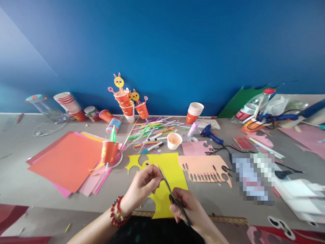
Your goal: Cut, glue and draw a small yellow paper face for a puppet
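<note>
My right hand (186, 206) grips a pair of scissors (166, 181) by the handles, with the narrow blades pointing up and to the left. Beside the blade tips, the fingers of my left hand (146, 183) are pinched together; whatever they hold is too small or hidden to make out. Red bead bracelets circle that wrist. Under both hands lies a yellow paper sheet (172, 166) with rounded pieces cut from its left edge. To its right is a peach paper sheet (203, 166) with several leaf-shaped holes along its edges.
Orange paper sheets (68, 159) lie at left beside a red cup (109, 152) with green straws. Rabbit-faced cup figures (123, 98) stand by the blue wall. Loose straws (157, 128), a white cup (174, 140), a glue stick (193, 129) and a blue glue gun (210, 134) fill the middle.
</note>
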`<state>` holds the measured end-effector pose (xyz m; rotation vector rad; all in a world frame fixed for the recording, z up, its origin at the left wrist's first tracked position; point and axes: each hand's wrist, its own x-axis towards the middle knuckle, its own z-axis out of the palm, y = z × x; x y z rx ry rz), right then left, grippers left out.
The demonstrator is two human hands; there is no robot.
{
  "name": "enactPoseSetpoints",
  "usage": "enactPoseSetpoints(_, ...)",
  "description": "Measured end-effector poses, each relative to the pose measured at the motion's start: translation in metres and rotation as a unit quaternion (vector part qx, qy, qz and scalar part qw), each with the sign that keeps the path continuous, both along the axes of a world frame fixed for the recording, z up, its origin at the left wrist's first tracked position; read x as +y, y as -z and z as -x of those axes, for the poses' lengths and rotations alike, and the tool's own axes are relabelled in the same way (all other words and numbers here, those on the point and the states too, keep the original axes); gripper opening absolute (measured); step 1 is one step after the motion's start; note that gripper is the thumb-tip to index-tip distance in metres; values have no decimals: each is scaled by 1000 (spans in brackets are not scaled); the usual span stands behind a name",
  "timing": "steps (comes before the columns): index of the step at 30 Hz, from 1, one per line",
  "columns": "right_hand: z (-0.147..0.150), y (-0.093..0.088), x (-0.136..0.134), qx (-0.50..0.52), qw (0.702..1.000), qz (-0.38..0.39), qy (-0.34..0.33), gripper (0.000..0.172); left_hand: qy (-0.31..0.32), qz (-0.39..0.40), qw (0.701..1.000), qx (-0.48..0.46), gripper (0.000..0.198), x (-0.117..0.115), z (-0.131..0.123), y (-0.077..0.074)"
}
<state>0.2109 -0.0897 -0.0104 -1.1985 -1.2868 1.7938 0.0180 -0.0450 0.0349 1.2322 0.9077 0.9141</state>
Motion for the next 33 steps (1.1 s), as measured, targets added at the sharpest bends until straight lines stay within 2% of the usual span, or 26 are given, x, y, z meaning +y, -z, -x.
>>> enactPoseSetpoints(23,6,-7,-1,7,1000,0,12,57,-22,17,1000,-11,22,-3,-2,4)
enactPoseSetpoints(33,7,-4,-1,1,1000,1,18,57,-22,19,999,-14,26,-2,-3,4)
